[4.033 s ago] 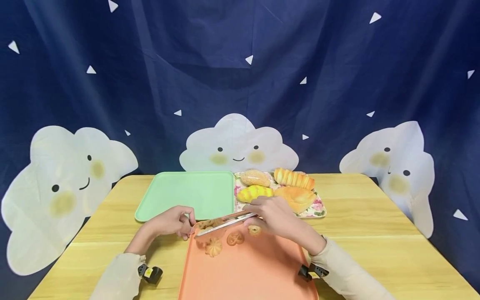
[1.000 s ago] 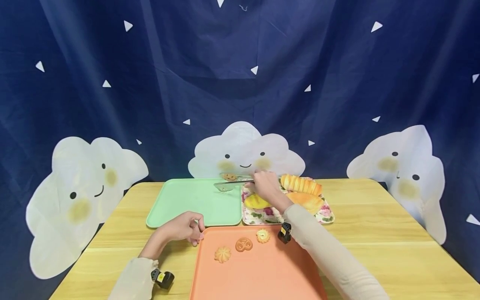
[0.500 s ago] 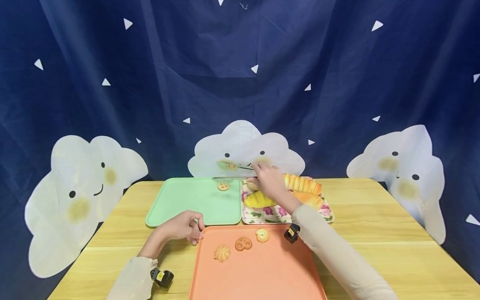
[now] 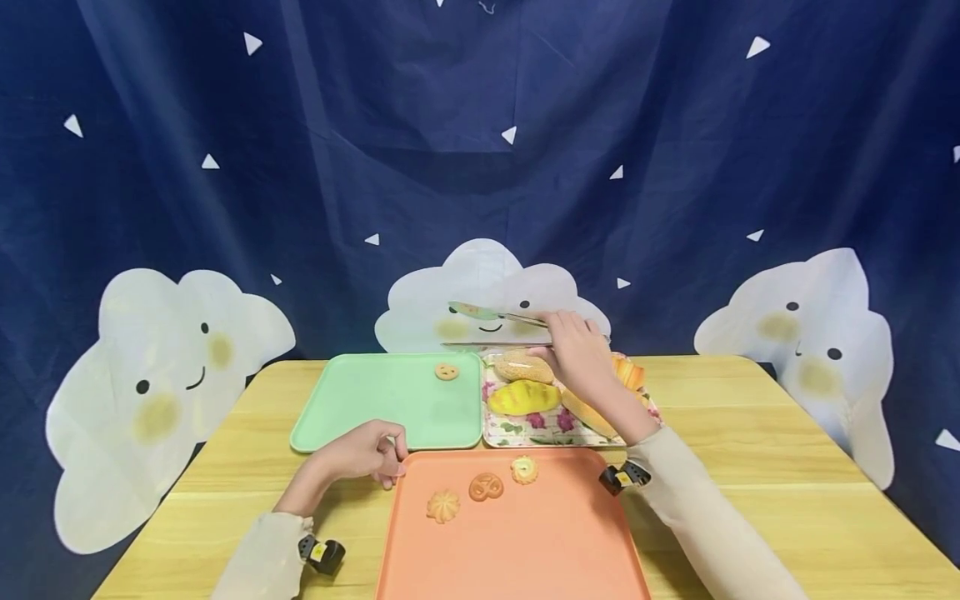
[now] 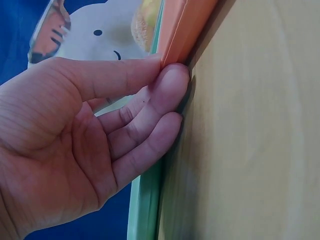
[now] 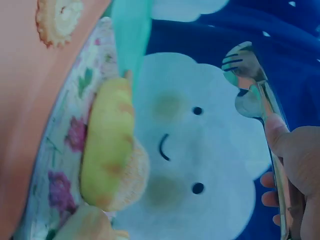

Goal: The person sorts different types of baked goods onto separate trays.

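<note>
My right hand grips metal serving tongs raised above the floral tray's back edge. The tongs' arms are spread with nothing between them; a fork-shaped end shows in the right wrist view. A round cookie lies near the back right of the green tray. My left hand pinches the far left corner of the orange tray between thumb and forefinger. On that tray sit a flower-shaped cookie, a pretzel cookie and a round ridged cookie.
The floral tray, right of the green one, bears a yellow bread, a sesame bun and other breads partly behind my right hand. A blue curtain with cloud prints hangs behind the wooden table.
The tongs carried the cookie from the orange tray's far left to the green tray and let it go. My right hand then rose and drew right. The left hand stays at the corner.
</note>
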The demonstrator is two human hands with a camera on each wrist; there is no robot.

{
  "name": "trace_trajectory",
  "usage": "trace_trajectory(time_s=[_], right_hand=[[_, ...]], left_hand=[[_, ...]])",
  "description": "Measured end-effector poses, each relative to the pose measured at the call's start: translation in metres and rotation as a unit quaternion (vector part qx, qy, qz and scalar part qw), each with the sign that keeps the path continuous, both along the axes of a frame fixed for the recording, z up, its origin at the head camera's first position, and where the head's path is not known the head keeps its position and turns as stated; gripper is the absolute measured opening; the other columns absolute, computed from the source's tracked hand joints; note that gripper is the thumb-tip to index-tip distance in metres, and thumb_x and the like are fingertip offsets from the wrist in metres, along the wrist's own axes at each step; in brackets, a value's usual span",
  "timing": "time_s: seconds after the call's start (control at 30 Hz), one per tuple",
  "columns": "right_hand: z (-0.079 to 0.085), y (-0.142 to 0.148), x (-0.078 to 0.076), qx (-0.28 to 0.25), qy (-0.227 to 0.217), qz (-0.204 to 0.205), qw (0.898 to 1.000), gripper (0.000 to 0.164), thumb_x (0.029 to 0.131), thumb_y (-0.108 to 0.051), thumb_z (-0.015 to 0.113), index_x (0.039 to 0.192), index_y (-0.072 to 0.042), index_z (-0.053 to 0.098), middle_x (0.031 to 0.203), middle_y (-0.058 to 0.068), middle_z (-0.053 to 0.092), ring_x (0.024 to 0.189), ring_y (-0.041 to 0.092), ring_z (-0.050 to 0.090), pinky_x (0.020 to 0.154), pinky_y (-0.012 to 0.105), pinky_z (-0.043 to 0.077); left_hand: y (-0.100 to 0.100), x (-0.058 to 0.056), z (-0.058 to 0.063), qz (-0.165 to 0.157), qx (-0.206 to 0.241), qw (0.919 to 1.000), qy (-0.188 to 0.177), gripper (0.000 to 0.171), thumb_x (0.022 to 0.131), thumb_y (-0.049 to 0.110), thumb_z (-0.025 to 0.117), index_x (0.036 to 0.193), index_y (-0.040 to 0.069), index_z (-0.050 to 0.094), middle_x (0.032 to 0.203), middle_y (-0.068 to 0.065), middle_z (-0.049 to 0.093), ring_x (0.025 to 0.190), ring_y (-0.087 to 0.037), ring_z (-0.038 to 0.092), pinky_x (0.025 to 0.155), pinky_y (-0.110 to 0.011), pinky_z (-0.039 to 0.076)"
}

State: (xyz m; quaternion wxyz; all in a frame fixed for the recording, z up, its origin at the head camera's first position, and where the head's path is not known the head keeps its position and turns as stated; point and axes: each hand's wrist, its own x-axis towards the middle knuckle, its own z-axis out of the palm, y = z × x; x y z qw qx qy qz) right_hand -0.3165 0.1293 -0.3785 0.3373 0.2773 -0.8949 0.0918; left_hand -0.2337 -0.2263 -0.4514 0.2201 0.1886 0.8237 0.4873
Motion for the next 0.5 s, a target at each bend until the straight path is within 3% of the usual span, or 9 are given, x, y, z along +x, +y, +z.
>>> trace_trajectory(time_s=[0.23, 0.5], right_hand=[[0.009, 0.02, 0.018, -0.023, -0.023, 0.001, 0.999, 0.056, 0.089, -0.037, 0.073, 0.132, -0.004, 0.055, 0.114, 0.015, 0.065, 0.106, 0.034, 0.058, 0.088, 0.049, 0.044], [0.023, 0.029, 0.036, -0.032, -0.033, 0.042, 0.998, 0.056, 0.086, -0.031, 0.074, 0.131, -0.006, 0.055, 0.11, 0.013, 0.064, 0.101, 0.032, 0.056, 0.093, 0.054, 0.041]], left_hand=[[0.0, 0.001, -0.001, 0.002, -0.002, 1.0, -0.002, 0.007, 0.085, -0.01, 0.062, 0.09, -0.007, 0.058, 0.073, -0.011, 0.067, 0.062, -0.021, 0.065, 0.057, -0.029, 0.05], [-0.001, -0.001, -0.001, 0.004, -0.019, 0.9998, 0.005, 0.009, 0.084, -0.012, 0.057, 0.089, -0.005, 0.058, 0.073, -0.009, 0.067, 0.062, -0.021, 0.065, 0.059, -0.029, 0.052]])
